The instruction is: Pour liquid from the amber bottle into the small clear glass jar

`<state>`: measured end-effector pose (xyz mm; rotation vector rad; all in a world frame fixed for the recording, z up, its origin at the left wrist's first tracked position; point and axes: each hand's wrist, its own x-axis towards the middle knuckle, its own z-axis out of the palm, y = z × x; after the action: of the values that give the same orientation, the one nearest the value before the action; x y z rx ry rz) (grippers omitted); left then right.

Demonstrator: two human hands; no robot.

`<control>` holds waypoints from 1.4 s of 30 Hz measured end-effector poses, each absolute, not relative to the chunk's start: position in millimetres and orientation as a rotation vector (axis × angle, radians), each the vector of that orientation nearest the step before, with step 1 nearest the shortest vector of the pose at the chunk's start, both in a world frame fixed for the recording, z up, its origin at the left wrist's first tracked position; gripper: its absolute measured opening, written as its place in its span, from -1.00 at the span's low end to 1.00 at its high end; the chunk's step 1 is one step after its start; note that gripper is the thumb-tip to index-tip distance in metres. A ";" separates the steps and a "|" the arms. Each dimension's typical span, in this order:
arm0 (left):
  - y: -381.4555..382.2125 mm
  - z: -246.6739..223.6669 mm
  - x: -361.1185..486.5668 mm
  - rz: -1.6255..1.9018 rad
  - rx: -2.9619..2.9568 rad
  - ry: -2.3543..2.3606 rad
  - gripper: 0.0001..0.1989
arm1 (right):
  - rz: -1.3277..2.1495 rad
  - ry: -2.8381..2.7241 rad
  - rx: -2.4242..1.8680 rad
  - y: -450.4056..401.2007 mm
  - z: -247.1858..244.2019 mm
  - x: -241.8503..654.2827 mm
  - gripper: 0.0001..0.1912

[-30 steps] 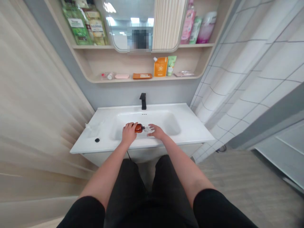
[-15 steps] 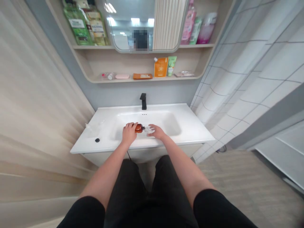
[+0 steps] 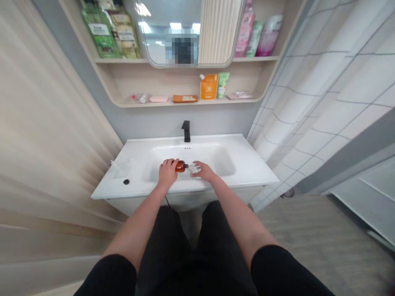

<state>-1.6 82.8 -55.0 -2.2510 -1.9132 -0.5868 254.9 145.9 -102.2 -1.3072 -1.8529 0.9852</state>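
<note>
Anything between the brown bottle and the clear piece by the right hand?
Nothing visible: the amber bottle in the left hand points at the clear plastic piece at the right hand, a small gap apart.

Grey wall (image 3: 148,125) ahead of me, wood shelf (image 3: 185,84) and mirror (image 3: 160,45) above, ceiling lights (image 3: 175,26) reflected there, white tiles (image 3: 311,102) on my right, beige panelling (image 3: 52,144) on my left, grey floor (image 3: 308,230) below

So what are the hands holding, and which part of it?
The left hand grips the amber bottle around its body, neck pointing right. The right hand has its fingertips at a small clear piece, but I cannot tell if it holds it.
</note>
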 end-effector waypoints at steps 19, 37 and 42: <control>81.5 -52.1 -0.4 -0.583 -2.244 -1.918 -0.31 | 0.979 -1.860 -1.306 145.9 -103.2 255.0 -0.10; 84.4 -57.9 -2.2 -0.606 -2.226 -1.860 -0.34 | 0.955 -1.884 -1.323 145.3 -101.4 255.0 -0.10; 84.5 -57.9 -2.5 -0.611 -2.231 -1.861 -0.32 | 0.929 -1.893 -1.315 145.8 -102.3 255.1 -0.09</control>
<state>-2.5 84.5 -57.9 -2.2308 -1.8610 -0.6106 255.1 145.8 -102.3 -1.3146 -1.8933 0.9287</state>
